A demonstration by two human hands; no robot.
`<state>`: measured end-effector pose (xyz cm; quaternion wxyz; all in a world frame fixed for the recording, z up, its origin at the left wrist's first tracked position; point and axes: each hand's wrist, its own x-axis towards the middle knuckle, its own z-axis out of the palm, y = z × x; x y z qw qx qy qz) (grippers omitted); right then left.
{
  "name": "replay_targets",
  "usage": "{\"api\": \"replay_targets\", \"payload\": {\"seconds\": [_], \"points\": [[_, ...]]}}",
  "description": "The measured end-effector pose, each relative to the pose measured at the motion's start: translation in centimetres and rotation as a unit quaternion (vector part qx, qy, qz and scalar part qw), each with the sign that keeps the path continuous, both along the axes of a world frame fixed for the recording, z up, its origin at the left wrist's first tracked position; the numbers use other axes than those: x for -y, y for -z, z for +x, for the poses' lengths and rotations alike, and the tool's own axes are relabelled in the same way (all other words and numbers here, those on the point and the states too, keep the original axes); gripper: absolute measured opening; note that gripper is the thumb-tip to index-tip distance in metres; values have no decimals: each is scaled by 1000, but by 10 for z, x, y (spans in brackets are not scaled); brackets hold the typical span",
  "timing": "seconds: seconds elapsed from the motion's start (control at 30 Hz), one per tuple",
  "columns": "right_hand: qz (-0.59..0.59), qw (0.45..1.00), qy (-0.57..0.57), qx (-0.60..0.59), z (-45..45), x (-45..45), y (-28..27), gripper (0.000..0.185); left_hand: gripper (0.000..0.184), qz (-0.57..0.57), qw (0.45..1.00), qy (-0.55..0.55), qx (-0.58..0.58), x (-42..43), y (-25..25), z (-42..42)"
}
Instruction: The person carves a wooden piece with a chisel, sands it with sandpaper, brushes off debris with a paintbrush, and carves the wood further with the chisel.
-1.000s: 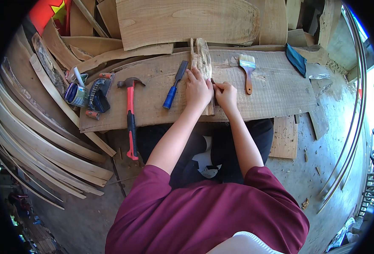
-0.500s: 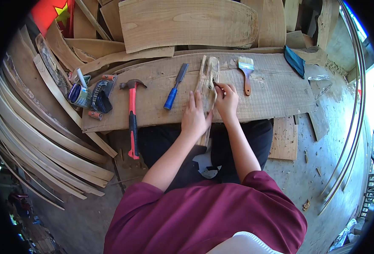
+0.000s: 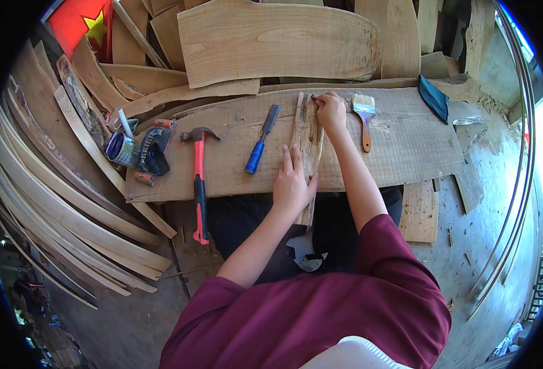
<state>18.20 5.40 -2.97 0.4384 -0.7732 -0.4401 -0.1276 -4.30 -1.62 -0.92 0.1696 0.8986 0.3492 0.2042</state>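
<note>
A narrow, rough, weathered piece of wood (image 3: 309, 138) lies lengthwise on the broad plank, its near end reaching over the front edge. My left hand (image 3: 293, 184) holds its lower part, with fingers along the left side and thumb at the right. At the far end, my right hand (image 3: 331, 115) is closed in a pinch. A small dark tip shows at its fingers against the wood, but the rest of that object is hidden. A blue-handled chisel (image 3: 262, 140) lies left of the wood piece. Right of it, beside my right forearm, is a flat paintbrush (image 3: 365, 123).
The broad plank (image 3: 407, 144) serves as the work surface. On its left lie a red-and-black claw hammer (image 3: 199, 178), a dark tool with orange ends (image 3: 154, 154) and a can (image 3: 121, 147). A teal cloth (image 3: 434, 100) rests at right. Curved wood strips (image 3: 80, 221) stand at far left.
My right hand has moved away from me, from the middle of the wood piece to its far end. My left hand stays on the lower part. The whole view has shifted slightly.
</note>
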Motion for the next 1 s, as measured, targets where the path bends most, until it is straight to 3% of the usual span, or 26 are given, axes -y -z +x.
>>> {"api": "replay_targets", "payload": {"seconds": [0.33,0.5,0.57,0.63,0.8,1.0], "points": [[-24,999,-30,-24,-7,19,5,10,82,-17,1000,8,-16,-5,-6,4],[51,995,-51,70,32,-40,2,9,81,0,1000,-4,-2,-6,-1,7],[-56,997,-38,22,41,-55,-1,8,81,-5,1000,-12,-8,-6,-1,8],[-55,997,-41,30,40,-55,-1,9,81,-10,1000,-22,-13,-5,-2,9],[-57,997,-40,35,24,-30,0,14,78,9,999,-34,-12,-5,-2,10],[20,998,-61,-12,-1,18,6,10,79,25,999,-29,0,-6,2,11]]}}
